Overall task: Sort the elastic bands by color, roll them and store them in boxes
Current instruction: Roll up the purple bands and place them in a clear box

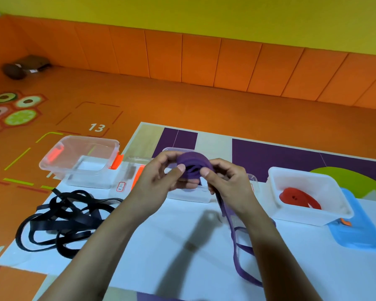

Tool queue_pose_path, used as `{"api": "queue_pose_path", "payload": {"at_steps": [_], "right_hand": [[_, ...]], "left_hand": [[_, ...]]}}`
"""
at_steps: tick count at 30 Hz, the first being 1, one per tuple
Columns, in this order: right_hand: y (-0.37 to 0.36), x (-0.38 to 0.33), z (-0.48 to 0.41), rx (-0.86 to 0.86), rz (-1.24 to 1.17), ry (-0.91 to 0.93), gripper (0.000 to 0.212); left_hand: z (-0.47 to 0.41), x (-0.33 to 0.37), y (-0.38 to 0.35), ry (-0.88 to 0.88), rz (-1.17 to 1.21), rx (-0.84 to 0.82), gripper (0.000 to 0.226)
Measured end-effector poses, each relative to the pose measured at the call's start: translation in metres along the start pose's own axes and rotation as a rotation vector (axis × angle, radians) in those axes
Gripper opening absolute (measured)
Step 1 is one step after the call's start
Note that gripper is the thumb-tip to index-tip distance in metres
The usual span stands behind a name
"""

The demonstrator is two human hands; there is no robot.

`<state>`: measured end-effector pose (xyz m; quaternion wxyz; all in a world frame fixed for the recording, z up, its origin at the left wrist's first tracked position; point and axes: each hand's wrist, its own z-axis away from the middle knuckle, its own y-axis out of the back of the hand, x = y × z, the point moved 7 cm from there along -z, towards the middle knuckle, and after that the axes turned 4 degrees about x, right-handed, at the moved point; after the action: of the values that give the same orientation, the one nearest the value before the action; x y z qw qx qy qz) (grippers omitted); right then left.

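Note:
My left hand (pixel 159 177) and my right hand (pixel 228 179) both grip a partly rolled purple elastic band (pixel 193 164) above the white sheet. Its loose tail (pixel 241 257) hangs down under my right wrist onto the sheet. A tangle of black bands (pixel 61 220) lies at the left. A rolled red band (pixel 300 197) rests inside the white box (pixel 334 181) at the right. An empty clear box with orange clips (pixel 83 157) stands at the far left, and another clear box (pixel 189 196) sits behind my hands, mostly hidden.
A blue lid (pixel 356 233) lies beside the white box at the right. A clear lid with an orange clip (pixel 130 177) leans next to the left box. The orange floor mat (pixel 182 105) and padded orange wall lie beyond the sheet.

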<state>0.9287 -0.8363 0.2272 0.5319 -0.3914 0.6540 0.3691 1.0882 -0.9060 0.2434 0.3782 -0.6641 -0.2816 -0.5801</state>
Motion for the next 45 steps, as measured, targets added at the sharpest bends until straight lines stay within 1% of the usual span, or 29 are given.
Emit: {"api": "queue_pose_path", "payload": {"at_steps": [3,5,6,7,8,10,12,13,15,16,18,20,23,27,30,32,33,34,35,37,38,40,42,45], "right_hand": [[-0.003,0.008,0.006,0.037,-0.037,-0.028,0.013],[-0.005,0.010,0.007,0.035,-0.051,-0.037,0.015],[-0.006,0.009,0.007,0.019,-0.045,-0.034,0.014],[-0.006,0.007,0.007,0.000,-0.035,-0.031,0.013],[-0.005,0.005,0.007,-0.018,-0.015,-0.032,0.013],[0.000,0.002,0.006,-0.069,0.077,-0.041,0.012],[0.002,0.000,0.006,-0.162,0.224,-0.053,0.011],[0.001,-0.002,0.006,-0.218,0.276,-0.063,0.012],[-0.005,-0.006,0.006,-0.302,0.314,-0.069,0.013],[-0.008,-0.009,0.005,-0.312,0.316,-0.062,0.013],[-0.008,-0.015,0.001,-0.274,0.321,-0.027,0.013],[-0.006,-0.017,-0.001,-0.205,0.293,0.000,0.013],[-0.004,-0.016,-0.001,-0.162,0.161,0.003,0.015],[-0.007,-0.008,0.003,-0.133,0.077,0.008,0.014],[-0.007,0.008,0.009,-0.068,0.001,-0.050,0.015],[-0.005,0.015,0.010,-0.059,0.010,-0.060,0.015],[-0.004,0.016,0.010,-0.075,0.045,-0.060,0.014],[-0.003,0.016,0.010,-0.102,0.095,-0.064,0.014],[-0.002,0.014,0.011,-0.139,0.151,-0.071,0.015],[-0.001,0.010,0.010,-0.219,0.248,-0.079,0.017],[0.000,0.006,0.010,-0.254,0.279,-0.086,0.016],[0.000,-0.001,0.008,-0.289,0.335,-0.101,0.014],[0.000,-0.009,0.006,-0.275,0.367,-0.085,0.012],[0.005,-0.016,0.005,-0.229,0.277,-0.067,0.007]], "left_hand": [[0.000,-0.012,-0.004,0.126,0.212,0.052,0.026],[0.003,-0.020,-0.010,0.205,0.287,0.044,0.029],[0.005,-0.024,-0.011,0.229,0.286,0.031,0.029],[0.005,-0.027,-0.009,0.237,0.235,0.017,0.027],[0.006,-0.028,-0.006,0.230,0.132,-0.004,0.023],[0.007,-0.029,0.004,0.196,-0.170,-0.050,0.017],[0.006,-0.023,0.013,0.149,-0.461,-0.091,0.024],[0.006,-0.017,0.014,0.110,-0.551,-0.115,0.029],[0.003,-0.004,0.012,0.043,-0.599,-0.185,0.031],[0.002,0.001,0.010,0.025,-0.607,-0.218,0.026],[0.000,0.006,0.009,-0.008,-0.621,-0.242,0.019],[0.000,0.009,0.008,-0.056,-0.553,-0.228,0.018],[0.002,0.006,0.006,-0.068,-0.348,-0.172,0.019],[0.001,-0.008,0.006,0.027,-0.072,-0.095,0.026],[0.003,-0.019,0.002,0.094,0.169,-0.074,0.032],[0.006,-0.028,-0.003,0.156,0.209,-0.082,0.030],[0.007,-0.031,-0.003,0.184,0.164,-0.093,0.025],[0.008,-0.033,0.000,0.203,0.064,-0.100,0.020],[0.008,-0.032,0.004,0.202,-0.092,-0.101,0.018],[0.007,-0.022,0.014,0.137,-0.429,-0.096,0.022],[0.005,-0.014,0.016,0.081,-0.533,-0.101,0.025],[0.004,0.001,0.012,-0.020,-0.608,-0.165,0.023],[0.001,0.008,0.008,-0.055,-0.604,-0.216,0.016],[0.000,0.010,0.006,-0.071,-0.531,-0.215,0.019]]}}
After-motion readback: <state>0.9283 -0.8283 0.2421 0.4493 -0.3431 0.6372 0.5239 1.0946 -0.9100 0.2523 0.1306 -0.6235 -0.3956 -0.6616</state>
